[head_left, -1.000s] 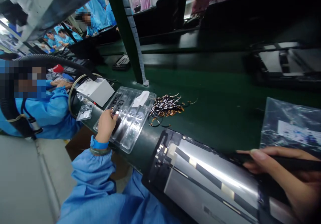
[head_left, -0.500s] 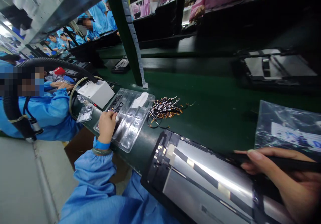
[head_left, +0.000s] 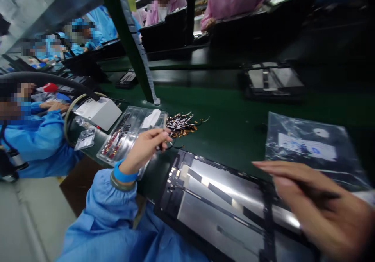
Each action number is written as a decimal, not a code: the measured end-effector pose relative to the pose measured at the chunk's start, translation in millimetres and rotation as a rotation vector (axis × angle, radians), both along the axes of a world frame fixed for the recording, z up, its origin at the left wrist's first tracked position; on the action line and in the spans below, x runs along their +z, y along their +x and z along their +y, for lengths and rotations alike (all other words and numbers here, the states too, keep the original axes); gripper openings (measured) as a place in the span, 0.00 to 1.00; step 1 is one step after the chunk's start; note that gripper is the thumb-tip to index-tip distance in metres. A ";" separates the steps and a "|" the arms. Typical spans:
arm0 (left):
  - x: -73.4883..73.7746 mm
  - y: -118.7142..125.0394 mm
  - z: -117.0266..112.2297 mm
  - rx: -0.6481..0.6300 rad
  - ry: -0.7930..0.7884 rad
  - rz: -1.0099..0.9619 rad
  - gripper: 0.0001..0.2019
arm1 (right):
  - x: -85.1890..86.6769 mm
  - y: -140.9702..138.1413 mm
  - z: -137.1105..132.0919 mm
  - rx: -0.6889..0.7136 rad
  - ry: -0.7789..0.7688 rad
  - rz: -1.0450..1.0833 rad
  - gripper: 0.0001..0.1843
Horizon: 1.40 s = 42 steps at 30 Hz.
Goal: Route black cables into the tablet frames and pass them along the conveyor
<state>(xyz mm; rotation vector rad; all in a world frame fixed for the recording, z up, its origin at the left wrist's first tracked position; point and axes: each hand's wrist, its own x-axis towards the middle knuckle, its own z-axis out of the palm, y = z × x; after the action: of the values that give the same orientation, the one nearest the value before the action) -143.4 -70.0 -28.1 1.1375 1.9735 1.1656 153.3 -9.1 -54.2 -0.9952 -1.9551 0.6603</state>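
My left hand (head_left: pixel 148 146), with a blue band at the wrist, pinches a small dark part (head_left: pixel 162 146) between thumb and fingertips. It hovers between a clear plastic tray (head_left: pixel 133 141) holding rows of small parts and a pile of short cables (head_left: pixel 181 124) with gold-coloured ends. Below lies an opened tablet-like device (head_left: pixel 222 199), its metal back plate and dark strips exposed. Over the device's right end, my right hand (head_left: pixel 325 205) is closed around a thin dark tool (head_left: pixel 329 194), mostly hidden by the fingers and blurred.
A clear bag with a label (head_left: pixel 307 144) lies right of the device. Another opened device (head_left: pixel 274 80) sits farther back. A white box (head_left: pixel 98 112) with a black hose stands left, beside a co-worker in blue (head_left: pixel 43 137). A green post (head_left: pixel 131 43) rises behind the tray.
My left hand has moved right from the tray toward the cable pile, carrying a small dark part. My right hand has lifted and turned slightly. The whole view has shifted to the right.
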 end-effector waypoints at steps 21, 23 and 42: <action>11.8 88.1 6.3 -0.418 -0.198 -0.877 0.14 | 18.9 -18.5 -14.5 0.023 0.472 -0.119 0.04; 11.8 90.9 7.1 -0.423 -0.186 -0.958 0.14 | 17.7 -21.2 -16.3 0.128 0.447 -0.138 0.05; 4.8 94.9 -2.2 -0.488 0.004 -0.377 0.07 | 33.3 -54.0 -12.3 -0.032 -0.433 0.383 0.11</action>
<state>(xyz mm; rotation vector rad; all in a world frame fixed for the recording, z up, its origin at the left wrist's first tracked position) -48.5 -72.1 -23.3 1.2087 1.3157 1.0265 99.3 -21.5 -20.8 -1.0576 -1.4872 1.1950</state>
